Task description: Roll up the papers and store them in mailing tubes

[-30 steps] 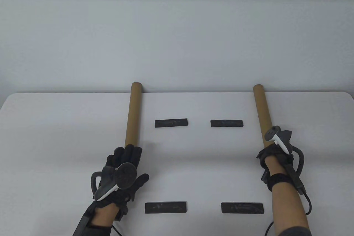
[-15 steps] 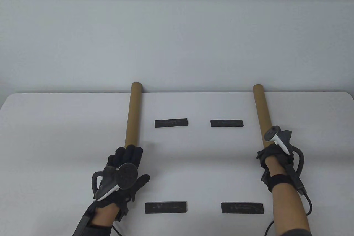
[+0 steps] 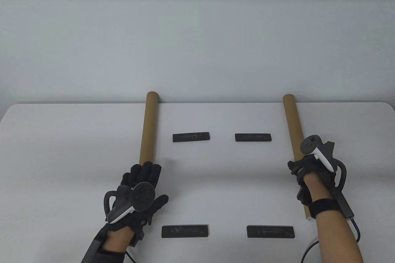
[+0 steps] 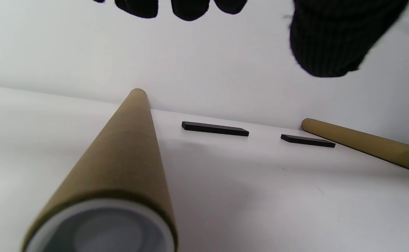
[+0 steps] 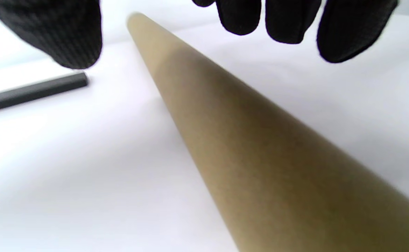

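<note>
Two brown mailing tubes lie lengthwise on the white table (image 3: 61, 152). The left tube (image 3: 147, 130) has its near end under my left hand (image 3: 154, 182). In the left wrist view this tube (image 4: 127, 150) shows a white ring in its near mouth, and my left hand (image 4: 256, 28) hovers above it with fingers spread, touching nothing. My right hand (image 3: 297, 167) is over the middle of the right tube (image 3: 293, 127). In the right wrist view the thumb and fingers (image 5: 288, 24) straddle that tube (image 5: 246, 133) with a gap. No separate paper sheet can be told from the white table top.
Several flat black bars lie between the tubes: two far ones (image 3: 191, 137) (image 3: 253, 137) and two near ones (image 3: 185, 231) (image 3: 270, 231). Both tubes' far ends reach past the table's back edge at the wall. Glove cables trail off the front edge.
My right hand has shifted right and turned, and the right tube's near end now shows below the wrist. The left hand has hardly moved.
</note>
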{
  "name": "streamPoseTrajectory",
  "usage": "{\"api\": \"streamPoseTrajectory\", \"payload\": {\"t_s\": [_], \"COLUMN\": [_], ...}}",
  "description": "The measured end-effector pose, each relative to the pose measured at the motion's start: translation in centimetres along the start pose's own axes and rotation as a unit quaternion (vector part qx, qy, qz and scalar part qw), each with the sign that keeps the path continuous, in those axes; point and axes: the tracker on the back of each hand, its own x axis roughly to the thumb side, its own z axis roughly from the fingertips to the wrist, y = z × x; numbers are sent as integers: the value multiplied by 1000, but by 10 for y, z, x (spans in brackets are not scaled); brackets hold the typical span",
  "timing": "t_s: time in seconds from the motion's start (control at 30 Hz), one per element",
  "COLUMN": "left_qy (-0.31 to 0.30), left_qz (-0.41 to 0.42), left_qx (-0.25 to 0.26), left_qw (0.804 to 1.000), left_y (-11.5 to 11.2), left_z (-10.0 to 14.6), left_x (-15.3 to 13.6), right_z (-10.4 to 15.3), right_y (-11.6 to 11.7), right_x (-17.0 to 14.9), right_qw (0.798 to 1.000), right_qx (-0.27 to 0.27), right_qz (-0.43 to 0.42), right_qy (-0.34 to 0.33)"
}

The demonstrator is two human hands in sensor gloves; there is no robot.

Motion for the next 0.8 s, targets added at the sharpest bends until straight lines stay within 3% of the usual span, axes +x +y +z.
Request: {"api": "streamPoseTrajectory", "payload": {"t_s": [0.2,0.37,0.47,0.57,0.7,0.8], "left_qy": [-4,-11,-17,-28,-40,-44], "left_qz": [1,6,6,6,5,9], "left_qx": [0,13,17,19,20,21], "left_qw": [1000,1000,1000,999,999,999], "left_y": [0,4,5,5,4,5], "left_z": [0,2,3,4,5,7], "left_x": [1,2,4,7,8,8], "right_z": [28,84,131,180,205,207], "right_y": [-11,-26,-35,-28,1,12], "right_x": [-12,-1,21,44,54,50], "right_qw": [999,984,959,911,846,831], "right_qx": [-16,-112,-169,-254,-343,-360], "right_qz": [-30,-22,-32,-31,-14,45], "right_qy": [-40,-134,-226,-324,-408,-422]}}
